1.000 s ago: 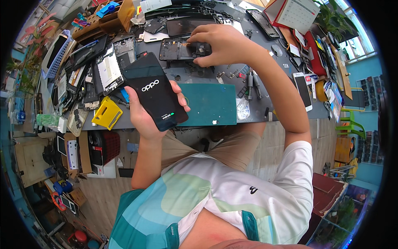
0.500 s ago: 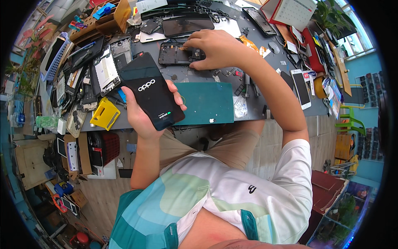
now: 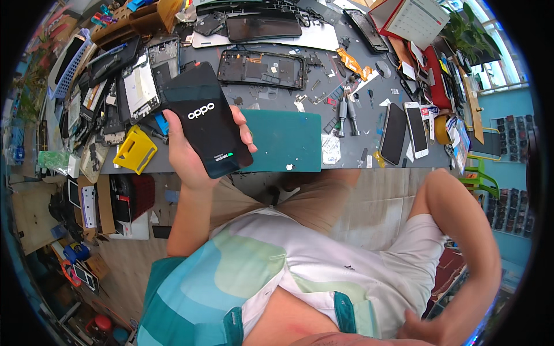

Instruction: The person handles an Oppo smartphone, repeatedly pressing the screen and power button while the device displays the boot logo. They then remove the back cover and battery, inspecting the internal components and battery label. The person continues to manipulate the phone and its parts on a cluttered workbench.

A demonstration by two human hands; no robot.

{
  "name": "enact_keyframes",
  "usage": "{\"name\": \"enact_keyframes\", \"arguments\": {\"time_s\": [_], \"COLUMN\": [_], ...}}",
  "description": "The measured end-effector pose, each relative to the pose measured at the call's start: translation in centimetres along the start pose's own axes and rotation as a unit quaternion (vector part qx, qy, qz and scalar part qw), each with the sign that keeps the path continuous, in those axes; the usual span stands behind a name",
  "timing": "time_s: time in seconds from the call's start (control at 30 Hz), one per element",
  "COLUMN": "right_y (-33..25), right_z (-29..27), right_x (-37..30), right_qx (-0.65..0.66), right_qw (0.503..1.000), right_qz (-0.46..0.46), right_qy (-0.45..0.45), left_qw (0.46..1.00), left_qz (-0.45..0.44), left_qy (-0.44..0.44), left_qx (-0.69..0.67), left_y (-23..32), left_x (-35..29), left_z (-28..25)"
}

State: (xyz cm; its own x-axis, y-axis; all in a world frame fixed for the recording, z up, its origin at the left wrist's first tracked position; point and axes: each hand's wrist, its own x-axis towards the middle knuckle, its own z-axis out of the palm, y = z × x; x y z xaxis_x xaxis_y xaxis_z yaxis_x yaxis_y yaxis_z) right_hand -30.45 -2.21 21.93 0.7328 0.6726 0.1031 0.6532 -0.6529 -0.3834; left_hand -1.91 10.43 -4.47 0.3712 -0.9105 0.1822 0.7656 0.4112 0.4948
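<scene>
Left fingers (image 3: pixel 245 135): wrapped round the black phone (image 3: pixel 209 130), at the near edge of the counter (image 3: pixel 369 128).
Right hand (image 3: pixel 426 328): low by the shirt (image 3: pixel 323 271), grip unclear.
Lit screen (image 3: pixel 202 111): viewing it seems the step; next move likely calls for steadiness.

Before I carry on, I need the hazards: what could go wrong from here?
The lit phone is held by the left hand alone near the front edge of the bench, so it might slip and fall. The white phone and black phone lie close to that edge; a careless sweep of the right hand could knock them off.
</scene>
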Motion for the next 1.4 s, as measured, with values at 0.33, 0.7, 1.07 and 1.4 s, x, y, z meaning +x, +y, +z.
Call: {"name": "enact_keyframes", "arguments": {"time_s": [0.33, 0.7, 1.07, 1.4], "right_y": [-1.5, -1.6, 4.5, 9.8], "right_z": [0.1, -0.4, -2.4, 17.2], "right_x": [0.4, -0.8, -4.8, 2.3], "right_qx": [-0.107, -0.184, -0.506, -0.098], "right_qw": [0.991, 0.974, 0.779, 0.844], "right_qz": [0.039, 0.089, 0.348, 0.391], "right_qy": [-0.075, -0.097, 0.129, 0.355], "left_qw": [0.999, 1.0, 1.0, 1.0], "left_qz": [-0.034, -0.007, -0.025, -0.01], "left_qy": [-0.003, -0.007, -0.016, -0.021], "left_qx": [-0.019, 0.005, -0.005, -0.002], "left_y": [-0.3, -0.5, -0.7, -0.8], "left_x": [0.5, 0.4, 1.0, 0.5], "left_z": [0.2, 0.1, 0.3, 0.1]}}
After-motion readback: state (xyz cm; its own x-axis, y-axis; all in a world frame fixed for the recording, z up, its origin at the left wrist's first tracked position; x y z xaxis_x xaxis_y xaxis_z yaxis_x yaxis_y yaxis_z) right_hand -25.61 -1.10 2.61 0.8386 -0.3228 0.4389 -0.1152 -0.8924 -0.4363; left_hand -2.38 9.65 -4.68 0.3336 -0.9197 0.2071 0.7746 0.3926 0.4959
